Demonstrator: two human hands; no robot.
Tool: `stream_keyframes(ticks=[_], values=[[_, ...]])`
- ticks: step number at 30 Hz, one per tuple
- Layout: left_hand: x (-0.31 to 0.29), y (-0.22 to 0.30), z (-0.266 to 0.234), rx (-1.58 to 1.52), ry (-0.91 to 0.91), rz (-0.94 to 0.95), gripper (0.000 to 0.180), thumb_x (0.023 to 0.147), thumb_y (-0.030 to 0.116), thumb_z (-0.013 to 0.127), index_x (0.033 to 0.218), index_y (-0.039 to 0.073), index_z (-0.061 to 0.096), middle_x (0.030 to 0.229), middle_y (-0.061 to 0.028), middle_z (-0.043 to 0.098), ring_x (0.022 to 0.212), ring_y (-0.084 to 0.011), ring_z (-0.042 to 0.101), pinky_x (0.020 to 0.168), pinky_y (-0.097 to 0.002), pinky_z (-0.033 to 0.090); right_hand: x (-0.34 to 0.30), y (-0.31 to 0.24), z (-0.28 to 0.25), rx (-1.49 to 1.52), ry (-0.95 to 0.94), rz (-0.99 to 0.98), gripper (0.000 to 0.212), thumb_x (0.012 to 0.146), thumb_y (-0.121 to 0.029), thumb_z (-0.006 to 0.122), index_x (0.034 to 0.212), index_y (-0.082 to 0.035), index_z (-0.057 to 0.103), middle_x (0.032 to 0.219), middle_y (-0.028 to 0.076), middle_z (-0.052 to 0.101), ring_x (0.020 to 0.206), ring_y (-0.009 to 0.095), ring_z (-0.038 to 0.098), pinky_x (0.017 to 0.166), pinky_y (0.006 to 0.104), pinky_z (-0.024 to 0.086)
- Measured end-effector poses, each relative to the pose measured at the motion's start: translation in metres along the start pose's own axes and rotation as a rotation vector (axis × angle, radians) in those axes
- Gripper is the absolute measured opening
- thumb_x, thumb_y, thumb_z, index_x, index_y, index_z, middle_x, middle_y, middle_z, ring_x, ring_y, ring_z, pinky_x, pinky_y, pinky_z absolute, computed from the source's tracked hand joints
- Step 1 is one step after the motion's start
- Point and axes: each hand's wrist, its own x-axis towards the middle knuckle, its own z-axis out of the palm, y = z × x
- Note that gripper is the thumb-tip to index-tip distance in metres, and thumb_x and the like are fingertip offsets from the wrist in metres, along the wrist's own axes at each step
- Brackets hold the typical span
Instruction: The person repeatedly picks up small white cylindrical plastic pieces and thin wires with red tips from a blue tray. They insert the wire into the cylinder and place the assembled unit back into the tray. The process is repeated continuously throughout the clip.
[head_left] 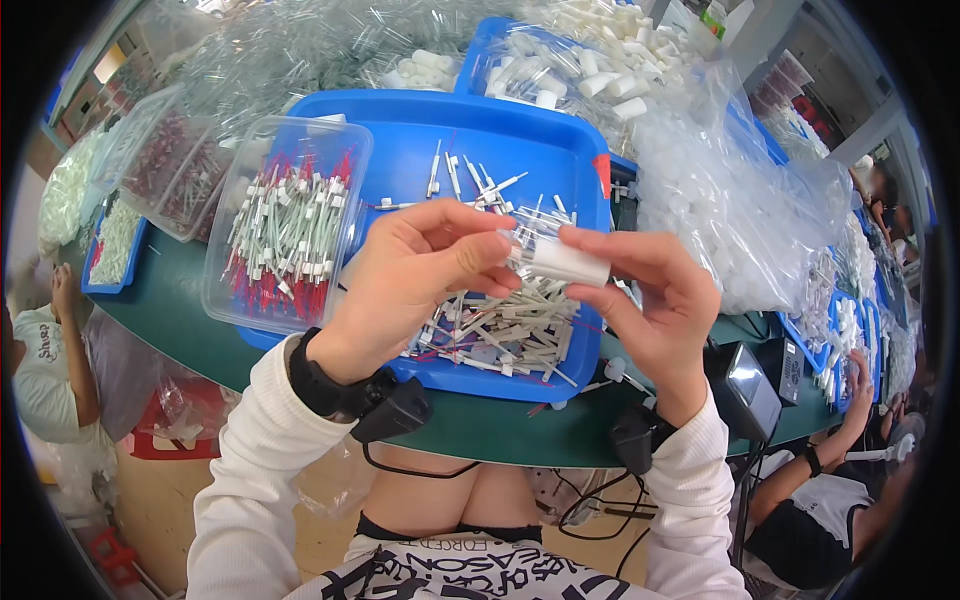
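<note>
**Two hands on a white tube above the blue tray**

Over the green tabletop, which curves away at both sides, the work area is crowded with containers. One large blue tray lies directly ahead; it carries a loose heap of small white stick parts too many to count, with further single pieces scattered toward its far wall. One clear plastic tub stands tilted on the tray's left rim, filled with white pieces that have red ends. A second clear tub of reddish parts sits further left. One large clear bag of white pieces rests at the right, and a second blue bin of white cylinders lies behind the tray. One small black device stands at the tabletop's near right edge.

Both hands are raised above the heap. The left hand is closed, thumb and fingertips pinching the left end of a clear-and-white tube. The right hand grips the tube's white end between thumb and fingers. The tube lies roughly level between the two hands.

Two other people are partly visible, one at the lower left, one at the lower right. The floor below appears light brown.
</note>
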Motion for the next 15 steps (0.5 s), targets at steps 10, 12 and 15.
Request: stream_keyframes(ticks=[10,12,15], values=[[-0.007,-0.002,0.01,0.363,-0.001,0.296,0.025,0.077,-0.008,0.059,0.102,-0.007,0.059,0.087,-0.0142,0.063,0.077,-0.0189,0.064,0.069,-0.0261,0.053,0.002,0.004,-0.012,-0.155,-0.014,0.044,0.025,0.064,-0.002,0.075,0.088,0.0,0.067,0.086,0.009,0.067,0.077,0.016,0.065,0.067,0.0239,0.051],[-0.008,-0.003,0.01,0.419,0.014,0.314,0.025,0.075,-0.011,0.059,0.1,-0.008,0.06,0.087,-0.0146,0.063,0.077,-0.0188,0.064,0.07,-0.0254,0.053,0.002,0.006,-0.011,-0.201,-0.05,-0.026,0.023,0.064,-0.002,0.075,0.086,0.0,0.067,0.085,0.009,0.067,0.075,0.016,0.065,0.068,0.024,0.051],[-0.008,-0.003,0.009,0.407,-0.012,0.264,0.025,0.074,-0.012,0.058,0.099,-0.008,0.06,0.088,-0.015,0.063,0.077,-0.0189,0.064,0.07,-0.0252,0.053,0.001,0.006,-0.006,-0.114,-0.044,-0.004,0.022,0.064,-0.001,0.075,0.084,0.0,0.068,0.083,0.009,0.067,0.075,0.016,0.065,0.068,0.0241,0.051]])
